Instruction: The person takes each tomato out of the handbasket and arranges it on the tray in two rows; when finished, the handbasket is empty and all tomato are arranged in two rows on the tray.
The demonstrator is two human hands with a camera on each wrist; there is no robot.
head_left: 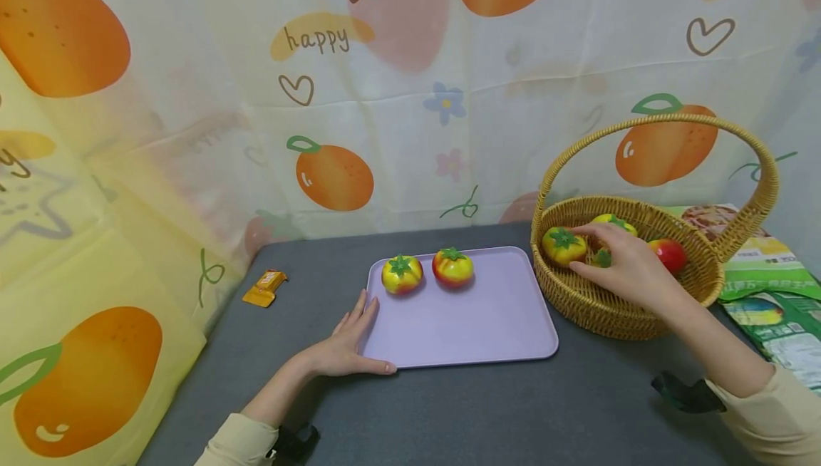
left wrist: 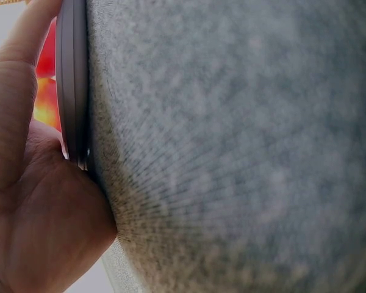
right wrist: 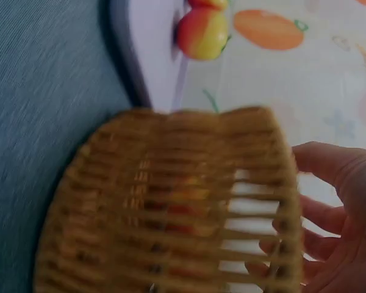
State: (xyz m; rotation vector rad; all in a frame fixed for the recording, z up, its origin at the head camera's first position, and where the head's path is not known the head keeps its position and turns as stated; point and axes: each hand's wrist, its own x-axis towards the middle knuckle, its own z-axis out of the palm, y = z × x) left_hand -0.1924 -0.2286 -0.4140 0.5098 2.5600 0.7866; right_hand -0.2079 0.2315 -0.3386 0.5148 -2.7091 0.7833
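My left hand [head_left: 346, 343] rests at the near left corner of a lilac tray [head_left: 462, 323], fingers spread along its left edge and thumb by the front edge. Two yellow-and-red imitation fruits with green leafy tops, a left one [head_left: 402, 275] and a right one [head_left: 452, 267], sit at the tray's back. Over a wicker basket [head_left: 596, 309], my right hand [head_left: 622, 259] has thumb and fingers spread beside a yellow-green imitation fruit [head_left: 563, 249]. Whether they press on it is unclear. Blurred weave hides much of the basket's inside in the right wrist view.
Another yellow fruit [head_left: 614, 222] and a red fruit [head_left: 670, 256] lie in the basket, under its tall arched handle [head_left: 654, 118]. Green packets [head_left: 770, 302] lie right of it. An orange-wrapped snack [head_left: 265, 288] is at the table's left. A printed cloth hangs behind.
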